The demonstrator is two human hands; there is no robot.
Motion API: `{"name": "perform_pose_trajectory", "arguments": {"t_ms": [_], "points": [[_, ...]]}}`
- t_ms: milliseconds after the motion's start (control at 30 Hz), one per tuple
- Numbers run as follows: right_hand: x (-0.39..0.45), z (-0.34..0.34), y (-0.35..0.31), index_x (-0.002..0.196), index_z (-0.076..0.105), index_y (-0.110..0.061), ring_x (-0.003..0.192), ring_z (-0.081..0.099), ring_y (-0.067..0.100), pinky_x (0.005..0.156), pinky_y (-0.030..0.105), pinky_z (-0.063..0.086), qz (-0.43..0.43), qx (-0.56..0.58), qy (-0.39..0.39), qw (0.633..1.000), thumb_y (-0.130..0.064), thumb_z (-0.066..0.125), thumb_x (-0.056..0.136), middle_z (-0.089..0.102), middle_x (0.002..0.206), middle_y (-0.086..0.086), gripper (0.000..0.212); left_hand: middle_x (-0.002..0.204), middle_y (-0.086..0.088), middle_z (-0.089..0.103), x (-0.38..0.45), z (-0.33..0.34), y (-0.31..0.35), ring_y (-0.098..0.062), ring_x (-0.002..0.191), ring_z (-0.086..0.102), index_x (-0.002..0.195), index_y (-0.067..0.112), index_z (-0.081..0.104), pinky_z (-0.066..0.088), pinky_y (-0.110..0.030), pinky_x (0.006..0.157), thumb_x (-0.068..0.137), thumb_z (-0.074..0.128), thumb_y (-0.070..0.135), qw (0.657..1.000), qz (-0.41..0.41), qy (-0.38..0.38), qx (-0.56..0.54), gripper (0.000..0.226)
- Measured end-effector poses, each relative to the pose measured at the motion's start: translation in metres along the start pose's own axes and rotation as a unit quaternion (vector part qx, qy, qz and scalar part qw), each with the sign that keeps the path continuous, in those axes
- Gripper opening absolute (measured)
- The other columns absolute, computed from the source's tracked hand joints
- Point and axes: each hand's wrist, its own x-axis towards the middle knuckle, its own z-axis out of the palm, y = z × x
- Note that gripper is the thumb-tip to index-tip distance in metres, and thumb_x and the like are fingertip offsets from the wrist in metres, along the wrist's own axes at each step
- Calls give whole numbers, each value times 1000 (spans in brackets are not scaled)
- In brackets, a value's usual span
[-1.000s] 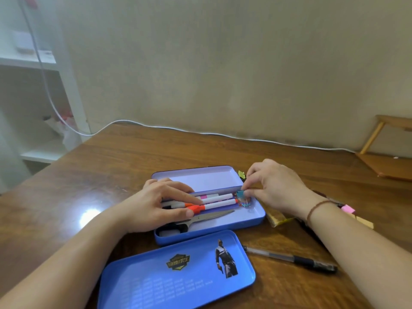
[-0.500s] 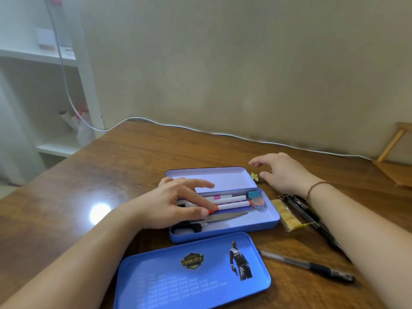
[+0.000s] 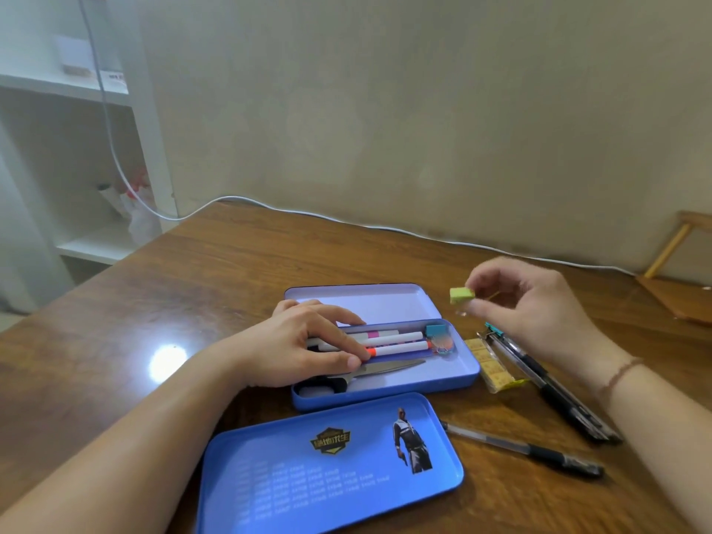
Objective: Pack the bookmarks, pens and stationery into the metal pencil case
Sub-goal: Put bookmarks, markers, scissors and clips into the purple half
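Note:
The blue metal pencil case (image 3: 468,370) lies open in the middle of the wooden table, with white markers (image 3: 400,345), scissors (image 3: 389,368) and a teal clip (image 3: 437,331) inside. My left hand (image 3: 308,348) rests flat on the markers at the case's left end. Above the table to the right of the case, my right hand (image 3: 528,306) pinches a small green binder clip (image 3: 461,295). Right of the case lie a yellow strip of stationery (image 3: 491,366), black pens (image 3: 554,391) and a teal clip (image 3: 495,330). One more black pen (image 3: 524,449) lies nearer me.
The case's blue lid (image 3: 331,468) lies flat in front of the case, near the table's front edge. A white cable (image 3: 385,225) runs along the table's back edge by the wall. White shelves (image 3: 69,148) stand at the left. A wooden frame (image 3: 685,279) sits at far right.
My right hand left the teal clip in the case, reached behind the case's right end and lifted the green binder clip off the table. My left hand stayed on the markers.

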Motion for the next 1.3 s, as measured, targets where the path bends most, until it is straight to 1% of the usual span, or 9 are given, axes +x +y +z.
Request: {"name": "perform_pose_trajectory", "arguments": {"t_ms": [133,300,433,600,733,967,1100,1200,1300], "points": [[-25,0,4,85,69,-34,86,70,7,76,21,56,-96,-40,-120,987,0,78,75,73,88,-13,36,137,31,47,0,0,0,29,117,24,104,59,69,15,-31,108,81,52,65,1000,10,6,3,30],[-40,0,22,98,65,-32,102,63,-2,83,25,57,-170,-156,-150,961,-5,75,79,71,103,-13,35,136,30,48,1,0,-1,21,120,30,103,61,68,18,-34,112,85,56,68,1000,9,7,2,23],[-41,0,25,102,65,-33,105,62,-3,85,27,56,-179,-159,-152,959,-8,73,81,71,105,-12,34,137,30,48,1,0,-2,3,129,38,102,66,65,22,-43,116,75,46,75,1000,11,6,5,34],[-41,-5,20,98,72,-27,107,59,2,87,30,53,-199,-194,-193,941,-21,67,84,70,103,-14,16,136,30,47,0,0,-2,5,125,34,105,58,69,18,-35,114,90,60,54,1000,-2,12,5,18],[-41,-8,14,97,71,-32,105,55,3,82,30,53,-191,-223,-191,937,-38,63,86,68,98,-19,15,135,30,47,0,0,-2,21,118,31,104,59,69,15,-30,109,86,58,60,1000,3,7,-2,21],[-40,-3,17,108,67,-40,113,42,1,86,31,50,-165,-272,-223,922,-67,45,87,55,112,-23,40,137,29,47,0,-1,-2,5,127,35,104,62,66,20,-40,116,79,52,72,1000,3,2,0,31],[-37,-4,15,104,66,-43,116,41,-1,88,27,47,-138,-258,-235,927,-68,45,85,49,110,-29,38,135,30,47,1,-1,-2,5,124,34,105,60,68,19,-41,116,84,58,66,1000,2,3,-2,23],[-27,-10,18,96,70,-34,106,54,2,85,28,48,-116,-178,-134,968,-52,57,86,63,102,-21,24,137,28,49,1,0,-3,4,128,39,104,63,66,23,-45,116,75,49,74,1000,16,10,-6,35],[0,-17,41,94,66,-37,99,59,11,80,34,49,35,-195,-19,980,-34,59,89,68,99,-13,8,136,27,51,2,1,-4,3,129,42,107,63,64,25,-47,115,75,51,73,1000,19,16,-8,36]]}}
